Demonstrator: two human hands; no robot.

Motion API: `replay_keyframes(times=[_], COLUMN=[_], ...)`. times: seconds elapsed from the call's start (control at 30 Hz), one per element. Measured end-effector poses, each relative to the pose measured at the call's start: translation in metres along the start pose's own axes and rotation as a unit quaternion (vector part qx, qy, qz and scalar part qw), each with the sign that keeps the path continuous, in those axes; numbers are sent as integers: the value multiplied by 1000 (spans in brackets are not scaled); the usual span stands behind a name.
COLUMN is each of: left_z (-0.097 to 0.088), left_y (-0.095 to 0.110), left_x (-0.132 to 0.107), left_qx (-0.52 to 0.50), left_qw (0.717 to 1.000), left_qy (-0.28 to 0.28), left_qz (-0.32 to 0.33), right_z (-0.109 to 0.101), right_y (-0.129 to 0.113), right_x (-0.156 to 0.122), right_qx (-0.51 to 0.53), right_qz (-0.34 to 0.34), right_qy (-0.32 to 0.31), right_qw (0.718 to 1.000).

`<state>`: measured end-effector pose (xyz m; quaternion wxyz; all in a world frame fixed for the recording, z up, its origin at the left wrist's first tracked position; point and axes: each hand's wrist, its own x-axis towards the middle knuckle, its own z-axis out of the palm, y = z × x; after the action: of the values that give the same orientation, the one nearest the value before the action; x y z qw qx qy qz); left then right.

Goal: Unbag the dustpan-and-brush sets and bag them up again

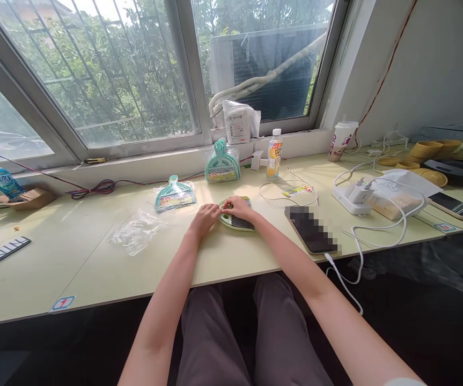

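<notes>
On the table in front of me lies a small green dustpan (pixel 251 229) with a dark-bristled brush (pixel 242 223) set in it. My left hand (pixel 206 219) is closed at the handle end, on its left side. My right hand (pixel 239 207) reaches over the top with its fingers bent, pinching at the same handle end. The fingertips of both hands meet there and hide most of the handle. Behind them, a teal dustpan and brush set (pixel 175 195) lies in clear wrapping, and another wrapped set (pixel 222 165) leans against the sill.
A crumpled clear plastic bag (pixel 137 231) lies left of my hands. To the right are a charging phone (pixel 311 230), a colourful label card (pixel 298 191), a drink bottle (pixel 274 155), and a power strip (pixel 352 199) with white cables. The table's front edge (pixel 134 296) runs above my lap.
</notes>
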<state>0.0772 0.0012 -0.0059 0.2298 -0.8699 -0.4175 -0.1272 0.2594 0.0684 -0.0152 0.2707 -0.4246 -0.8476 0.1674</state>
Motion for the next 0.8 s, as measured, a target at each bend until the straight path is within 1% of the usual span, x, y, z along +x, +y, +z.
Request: replay_keyframes(times=[0.1, 0.2, 0.5, 0.67, 0.8], left_z=[5, 7, 3, 4, 3], left_y=[1, 2, 1, 0, 0], left_x=[0, -1, 0, 2, 2], left_qx=[-13, -34, 4, -22, -43], left_qw=[999, 998, 997, 996, 995], left_qy=[-29, -31, -50, -45, -34], left_qz=[-24, -51, -61, -76, -82], right_z=[-3, -4, -6, -4, -3], right_y=[1, -2, -12, -16, -15], right_x=[0, -1, -6, -7, -7], right_qx=[-3, -3, -19, -59, -71], right_qz=[-1, 2, 9, -16, -26], right_qy=[-4, -6, -12, -4, -10], right_qw=[1000, 1000, 1000, 998, 997])
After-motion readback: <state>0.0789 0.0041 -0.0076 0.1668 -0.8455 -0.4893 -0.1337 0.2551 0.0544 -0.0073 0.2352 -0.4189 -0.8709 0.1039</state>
